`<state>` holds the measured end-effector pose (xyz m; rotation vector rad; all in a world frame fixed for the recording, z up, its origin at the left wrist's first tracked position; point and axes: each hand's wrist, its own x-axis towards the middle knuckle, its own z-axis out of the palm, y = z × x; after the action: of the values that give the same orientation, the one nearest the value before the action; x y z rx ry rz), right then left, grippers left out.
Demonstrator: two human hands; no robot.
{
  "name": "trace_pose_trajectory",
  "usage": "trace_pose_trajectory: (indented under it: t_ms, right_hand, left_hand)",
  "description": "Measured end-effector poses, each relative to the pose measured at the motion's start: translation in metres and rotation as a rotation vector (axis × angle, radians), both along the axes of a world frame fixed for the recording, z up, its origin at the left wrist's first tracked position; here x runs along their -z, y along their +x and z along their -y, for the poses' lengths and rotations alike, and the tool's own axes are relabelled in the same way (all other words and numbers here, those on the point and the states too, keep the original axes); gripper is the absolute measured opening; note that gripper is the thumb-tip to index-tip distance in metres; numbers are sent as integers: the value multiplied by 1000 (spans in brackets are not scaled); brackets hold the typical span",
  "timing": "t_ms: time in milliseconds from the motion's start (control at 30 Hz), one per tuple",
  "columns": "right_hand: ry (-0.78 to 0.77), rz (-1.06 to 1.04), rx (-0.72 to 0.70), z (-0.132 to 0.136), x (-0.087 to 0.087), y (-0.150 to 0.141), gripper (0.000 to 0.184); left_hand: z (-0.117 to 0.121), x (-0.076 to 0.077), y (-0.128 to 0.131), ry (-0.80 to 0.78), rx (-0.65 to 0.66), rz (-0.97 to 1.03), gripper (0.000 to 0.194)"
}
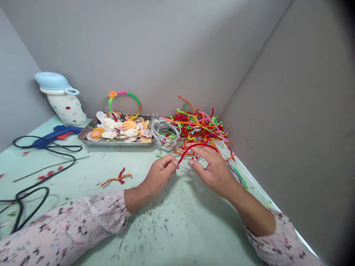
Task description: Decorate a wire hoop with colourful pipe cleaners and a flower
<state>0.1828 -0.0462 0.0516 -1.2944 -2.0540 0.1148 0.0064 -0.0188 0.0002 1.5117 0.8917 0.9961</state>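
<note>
My left hand (163,170) is closed in a pinch on one end of a red pipe cleaner (184,152). From there the pipe cleaner arches to the right, across the fingers of my right hand (213,169). That hand has its fingers stretched out and its thumb apart. A thin pale wire (184,167) also runs from my left fingertips toward the right hand; its far part is hidden. Just beyond both hands lie a coil of grey wire (165,133) and a tangled heap of colourful pipe cleaners (191,127).
A metal tray (116,144) holds seashells, with a pipe-cleaner ring (135,97) standing in it. At left are a blue glue gun (57,135), its looping black cord (65,168) and a spotted bottle (68,107). Twisted orange and red pieces (118,179) lie nearer. Walls border the table.
</note>
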Motion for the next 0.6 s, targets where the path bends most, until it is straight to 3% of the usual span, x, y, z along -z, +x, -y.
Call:
trace_pose_trajectory:
  t_ms: [200, 267, 400, 600]
  right_hand:
    - [227, 102, 84, 1, -6, 1, 38]
    - [113, 68, 67, 2, -8, -1, 33]
    - [-275, -34, -6, 2, -5, -4, 20]
    - [-446, -118, 3, -3, 4, -6, 22]
  left_hand:
    - [0, 0, 0, 11, 5, -8, 18]
    - [0, 0, 1, 10, 8, -5, 19]
    - [2, -2, 1, 20, 2, -28, 20]
    - [4, -2, 2, 14, 66, -57, 25]
